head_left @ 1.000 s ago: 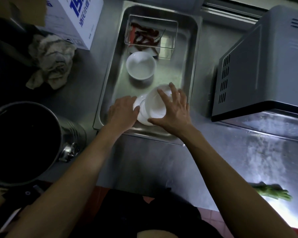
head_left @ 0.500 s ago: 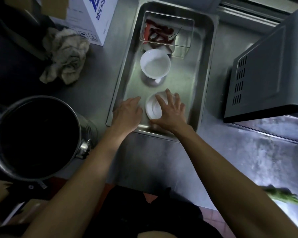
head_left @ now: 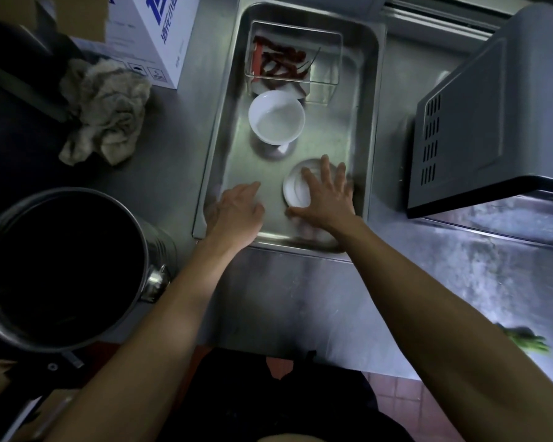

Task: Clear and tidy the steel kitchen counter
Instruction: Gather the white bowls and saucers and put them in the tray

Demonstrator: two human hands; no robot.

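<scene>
Inside the steel tray point(head_left: 369, 122) on the counter point(head_left: 288, 298), the right hand point(head_left: 324, 196) lies flat with fingers spread over a small white dish point(head_left: 292, 191). Beside it the left hand point(head_left: 235, 212) rests on the tray floor, fingers apparently relaxed, though the dim light hides them partly. Farther back stand a white bowl point(head_left: 276, 121) and a clear box point(head_left: 296, 59) of red chillies point(head_left: 280, 62). Left of the tray sit a rag point(head_left: 104, 111) and a pot point(head_left: 61, 269).
</scene>
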